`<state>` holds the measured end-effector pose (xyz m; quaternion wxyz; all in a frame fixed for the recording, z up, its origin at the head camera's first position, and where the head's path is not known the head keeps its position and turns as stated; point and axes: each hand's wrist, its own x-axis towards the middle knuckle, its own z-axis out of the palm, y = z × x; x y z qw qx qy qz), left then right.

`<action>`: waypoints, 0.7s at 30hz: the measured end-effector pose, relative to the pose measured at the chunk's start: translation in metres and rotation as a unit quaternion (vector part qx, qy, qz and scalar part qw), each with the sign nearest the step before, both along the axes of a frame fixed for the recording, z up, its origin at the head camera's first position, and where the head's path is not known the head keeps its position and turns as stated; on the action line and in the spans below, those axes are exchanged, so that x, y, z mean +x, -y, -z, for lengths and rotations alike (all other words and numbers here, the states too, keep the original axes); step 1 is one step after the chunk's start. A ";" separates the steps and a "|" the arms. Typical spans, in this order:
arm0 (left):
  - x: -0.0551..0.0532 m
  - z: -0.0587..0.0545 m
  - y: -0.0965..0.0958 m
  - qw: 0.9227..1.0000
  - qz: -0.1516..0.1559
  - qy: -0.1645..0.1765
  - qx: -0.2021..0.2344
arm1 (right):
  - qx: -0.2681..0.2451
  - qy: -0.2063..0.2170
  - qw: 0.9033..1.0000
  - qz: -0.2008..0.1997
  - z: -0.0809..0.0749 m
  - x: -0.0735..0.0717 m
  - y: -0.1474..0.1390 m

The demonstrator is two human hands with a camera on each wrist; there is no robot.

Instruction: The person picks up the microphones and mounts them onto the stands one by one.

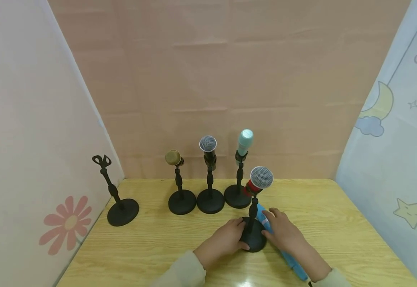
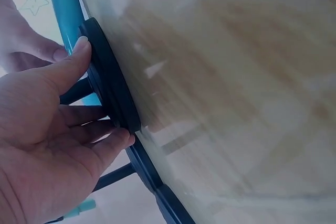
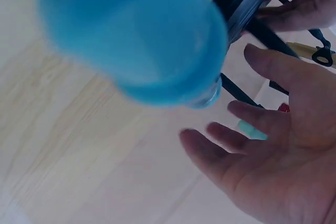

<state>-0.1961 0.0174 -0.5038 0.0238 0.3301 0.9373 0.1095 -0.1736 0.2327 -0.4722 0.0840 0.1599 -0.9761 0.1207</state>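
Note:
My left hand [image 1: 228,239] grips the round black base [image 1: 253,243] of a desk microphone stand, thumb and fingers at its edge in the left wrist view. A microphone with a silver mesh head and red body [image 1: 261,177] sits tilted in this stand's clip. On the base's right side is my right hand [image 1: 283,233], fingers spread and loosely bent, thumb tip close to the base. Under and beside it lies a long light-blue tube-like thing [image 1: 294,266], partly hidden by that hand. It looms large and blurred as a blue cylinder [image 3: 152,35] in the right wrist view.
Behind stand three more microphones on black stands: a gold one [image 1: 173,158], a silver-headed black one [image 1: 208,144] and a mint-green one [image 1: 245,140]. A stand with a bare clip [image 1: 121,211] is at the left. Cloth walls enclose the wooden table [image 1: 151,247].

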 end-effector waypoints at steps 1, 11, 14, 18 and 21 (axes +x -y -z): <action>-0.002 0.000 -0.002 1.000 0.000 0.001 0.000 | -0.002 -0.010 1.000 -0.012 -0.001 -0.001 0.001; -0.018 -0.005 -0.015 1.000 -0.013 0.025 -0.002 | 0.007 0.050 0.994 -0.093 0.000 -0.016 0.002; -0.023 -0.004 -0.018 1.000 -0.011 0.028 -0.001 | 0.001 0.073 0.994 -0.087 0.003 -0.018 -0.002; -0.031 -0.002 -0.022 0.999 -0.010 0.031 0.006 | -0.009 0.086 0.992 -0.093 0.007 -0.022 -0.009; -0.037 -0.002 -0.026 1.000 -0.009 0.024 0.001 | -0.011 0.083 0.992 -0.093 0.009 -0.026 -0.012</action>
